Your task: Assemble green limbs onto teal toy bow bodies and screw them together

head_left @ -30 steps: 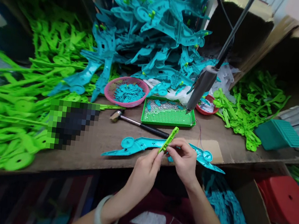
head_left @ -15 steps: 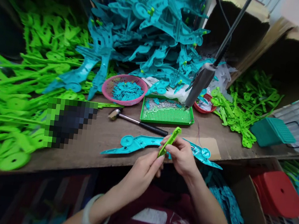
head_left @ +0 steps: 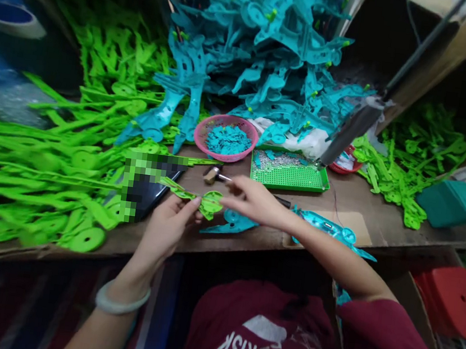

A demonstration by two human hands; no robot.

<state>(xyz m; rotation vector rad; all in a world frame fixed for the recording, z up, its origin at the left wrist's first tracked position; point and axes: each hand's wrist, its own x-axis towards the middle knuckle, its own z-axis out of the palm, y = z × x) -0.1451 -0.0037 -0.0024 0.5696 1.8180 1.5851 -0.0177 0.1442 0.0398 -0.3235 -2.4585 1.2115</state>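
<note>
My left hand [head_left: 170, 220] is closed on a long lime-green plastic part [head_left: 211, 201] with a round disc at its right end. Beside that disc is my right hand [head_left: 253, 201], fingers stretched apart toward it and nothing visible between them. Under my right hand and forearm a curved turquoise plastic part [head_left: 329, 225] lies along the table's front edge, its middle hidden. A hammer [head_left: 212, 175] lies behind my hands, its handle partly covered by my right hand. Whether the right fingertips touch the disc, I cannot tell.
Green parts [head_left: 46, 174] are heaped at left, turquoise parts [head_left: 274, 49] at the back. A pink basket [head_left: 199, 139] of small turquoise pieces and a green tray [head_left: 291, 184] of small metal pieces stand mid-table. A grey power screwdriver [head_left: 351, 129] hangs at right. A dark flat object [head_left: 151, 195] lies at left.
Both hands were together over the turquoise part with a small green piece. My left hand has moved left and now holds the long green part; my right hand is opened out. The view has shifted left.
</note>
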